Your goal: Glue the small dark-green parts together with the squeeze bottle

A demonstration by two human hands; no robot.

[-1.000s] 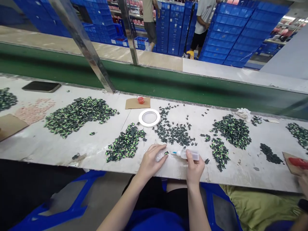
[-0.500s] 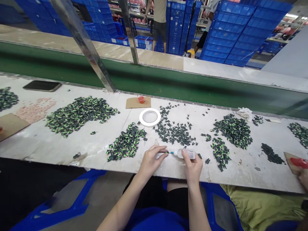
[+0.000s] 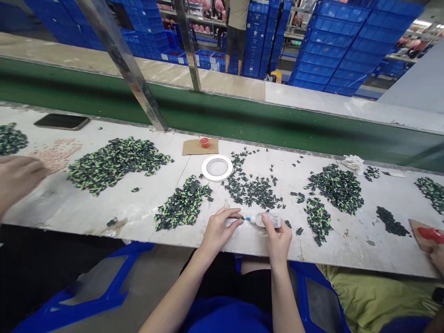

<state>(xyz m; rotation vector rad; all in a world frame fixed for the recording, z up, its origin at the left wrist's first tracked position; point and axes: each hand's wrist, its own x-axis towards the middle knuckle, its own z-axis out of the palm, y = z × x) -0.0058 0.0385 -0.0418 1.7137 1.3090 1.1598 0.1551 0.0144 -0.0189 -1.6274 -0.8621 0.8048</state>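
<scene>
My left hand [image 3: 219,230] rests at the near edge of the white worktable [image 3: 138,203], its fingers pinched on a small dark green part [image 3: 239,218]. My right hand [image 3: 279,240] is wrapped round a small clear squeeze bottle [image 3: 268,219] lying sideways, its thin nozzle pointing left and touching that part. Loose dark parts [image 3: 253,189] lie scattered just beyond both hands. A heap of green-and-black pieces [image 3: 182,206] sits to the left of my left hand.
A white tape ring [image 3: 217,168] and a card with a small red cap [image 3: 204,142] lie further back. More heaps [image 3: 114,162] [image 3: 335,187] flank the spot. Another person's blurred hand [image 3: 17,180] enters at the left. A green conveyor belt [image 3: 243,121] runs behind.
My hands have stayed at the same spot, nozzle against the part. A neighbour's hand has come into view at the left edge. People in the background have walked on.
</scene>
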